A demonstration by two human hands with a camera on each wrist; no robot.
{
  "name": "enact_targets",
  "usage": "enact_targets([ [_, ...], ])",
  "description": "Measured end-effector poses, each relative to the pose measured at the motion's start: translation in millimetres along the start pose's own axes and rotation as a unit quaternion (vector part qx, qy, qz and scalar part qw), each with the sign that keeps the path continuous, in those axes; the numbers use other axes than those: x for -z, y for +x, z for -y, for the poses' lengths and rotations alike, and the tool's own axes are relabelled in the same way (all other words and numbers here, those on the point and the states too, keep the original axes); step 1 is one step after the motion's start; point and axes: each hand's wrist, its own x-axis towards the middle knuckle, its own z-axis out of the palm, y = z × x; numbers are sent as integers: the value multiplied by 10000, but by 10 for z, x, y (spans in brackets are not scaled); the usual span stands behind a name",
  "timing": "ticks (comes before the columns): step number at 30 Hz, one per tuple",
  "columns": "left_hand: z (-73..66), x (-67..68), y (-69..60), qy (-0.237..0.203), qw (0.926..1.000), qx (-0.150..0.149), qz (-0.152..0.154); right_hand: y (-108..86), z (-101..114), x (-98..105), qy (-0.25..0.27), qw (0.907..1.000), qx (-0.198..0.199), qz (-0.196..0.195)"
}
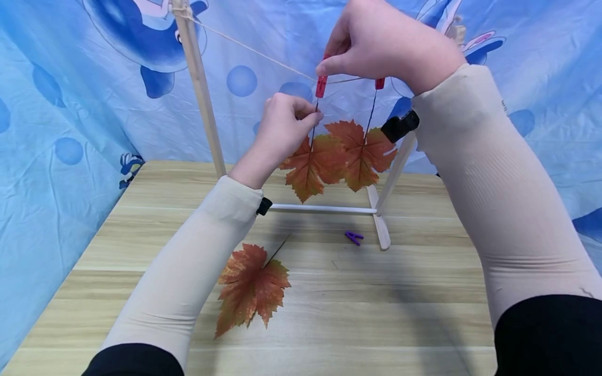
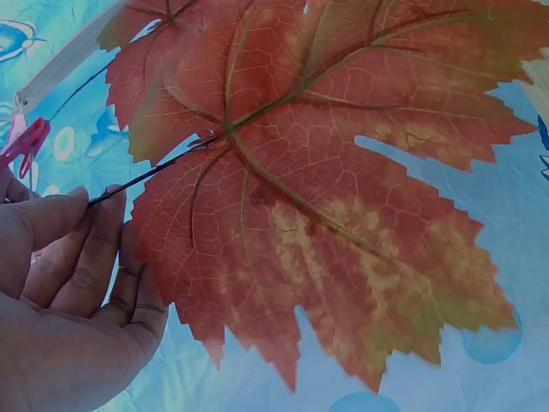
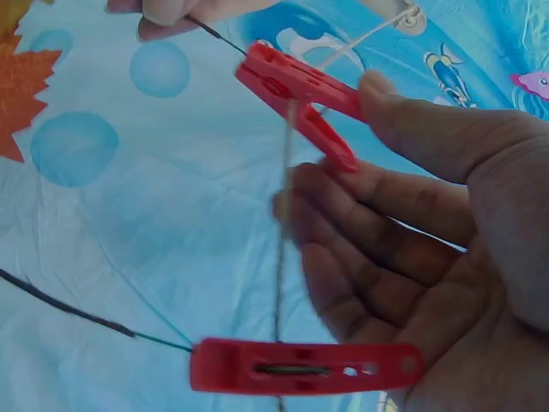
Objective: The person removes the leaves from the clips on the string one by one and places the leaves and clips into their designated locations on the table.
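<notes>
Head view: my right hand (image 1: pixel 371 44) pinches the slightly spread handles of a red clothespin (image 1: pixel 321 87) at the string (image 3: pixel 281 257). Just below, my left thumb and fingertips press together on the dark stem (image 2: pixel 154 172) of an orange leaf (image 1: pixel 308 169), which hangs beneath that left hand (image 1: pixel 286 121). Right beside it hangs a second leaf (image 1: pixel 364 159) under another clothespin (image 1: pixel 379 84). A third leaf (image 1: pixel 254 292) and a purple peg (image 1: pixel 354 237) lie on the table (image 1: pixel 376 324).

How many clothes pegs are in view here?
3: one red peg pinched by the right hand, a second red peg on the string, and a purple peg lying on the table. Others may be hidden.
</notes>
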Motion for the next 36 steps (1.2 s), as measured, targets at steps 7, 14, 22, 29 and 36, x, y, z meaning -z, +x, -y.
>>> enact_targets([
  [7,3,3,2,-32,9998,164,88,-27,-84,-4,119,9994,-93,-305],
  [14,5,-5,-40,8,9997,202,132,-62,-144,53,150,9975,-458,-509],
  [22,23,3,-157,18,9996,163,209,-83,-158,111,267,9955,-630,-649],
  [29,92,37,-284,-15,9995,158,270,-107,-150,163,642,9900,-938,-838],
  [36,138,131,-439,40,9990,226,390,-206,-122,185,817,9868,-941,-1038],
])
